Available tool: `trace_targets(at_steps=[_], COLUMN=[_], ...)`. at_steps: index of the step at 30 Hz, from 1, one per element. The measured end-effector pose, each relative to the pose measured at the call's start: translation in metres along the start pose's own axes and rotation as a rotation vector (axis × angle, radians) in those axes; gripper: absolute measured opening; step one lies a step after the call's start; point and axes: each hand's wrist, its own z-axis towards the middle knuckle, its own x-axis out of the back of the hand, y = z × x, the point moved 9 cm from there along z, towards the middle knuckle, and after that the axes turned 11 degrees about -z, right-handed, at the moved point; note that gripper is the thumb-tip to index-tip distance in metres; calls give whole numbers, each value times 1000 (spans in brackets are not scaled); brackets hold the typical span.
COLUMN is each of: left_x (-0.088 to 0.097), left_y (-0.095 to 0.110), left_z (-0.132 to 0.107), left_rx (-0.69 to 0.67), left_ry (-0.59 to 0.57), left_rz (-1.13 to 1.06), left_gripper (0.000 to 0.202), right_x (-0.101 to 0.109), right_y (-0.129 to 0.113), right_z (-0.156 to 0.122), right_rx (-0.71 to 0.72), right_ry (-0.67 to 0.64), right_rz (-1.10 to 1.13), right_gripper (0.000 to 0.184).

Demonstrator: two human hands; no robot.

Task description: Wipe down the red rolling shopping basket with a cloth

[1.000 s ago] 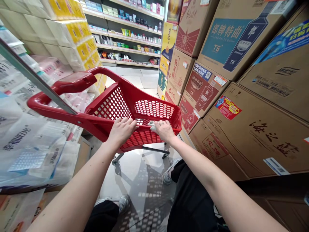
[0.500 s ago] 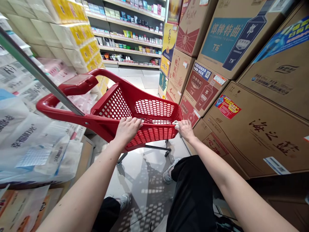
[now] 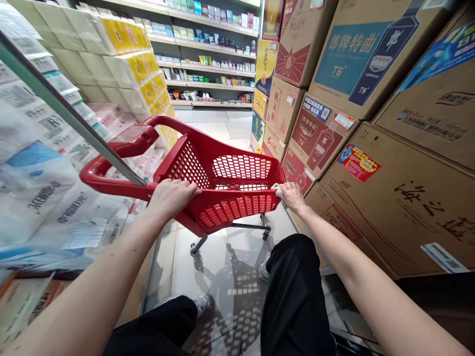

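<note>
A red plastic shopping cart (image 3: pixel 237 210) stands sideways before me, its handle at the left. My left hand (image 3: pixel 174 196) is closed over the near rim, close to the handle end, with its fingers curled inward. At the far right corner of the same rim, my right hand (image 3: pixel 293 197) is closed on a small whitish cloth (image 3: pixel 277 189), pressed against the rim. Most of the cloth is hidden by the fingers. Nothing can be seen inside the basket.
Stacked cardboard cartons (image 3: pixel 419 202) wall the right side. Plastic-wrapped paper packs (image 3: pixel 126 74) are piled at the left, beside a slanting metal pole (image 3: pixel 74 116). Shelves of small goods (image 3: pixel 215 66) stand at the back. Tiled floor (image 3: pixel 222 257) runs beneath the cart.
My left hand has slid left along the rim toward the handle. My right hand stays at the corner with the cloth. The view has shifted, so the cart appears slightly farther right.
</note>
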Motion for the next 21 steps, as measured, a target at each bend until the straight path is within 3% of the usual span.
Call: trace_targets(at_steps=[4,8,10,13,16,21], left_x=[6,10,11,10,11,12], left_y=[12,16,16,14,12,12], left_z=[-5,-9,-10,-10,-8,-5], left_rx=[-4,5,9,17,21,27], left_ry=[16,36,39,41,52,69], left_rz=[-21,-63,-54,-52,-79,-90], left_gripper=[38,34,33,32,31,32], right_x=[16,40,57,72,76,67], right_y=[-16,-95,-131,-159,-150,-77], right_z=[5,22,34,46,48,47], right_rx=[107,306,272,264,317,91], right_ry=[56,84,137,144,104,70], right_rz=[-50,-23,30,103,179,273], right_gripper=[39,31,35,41,45,39])
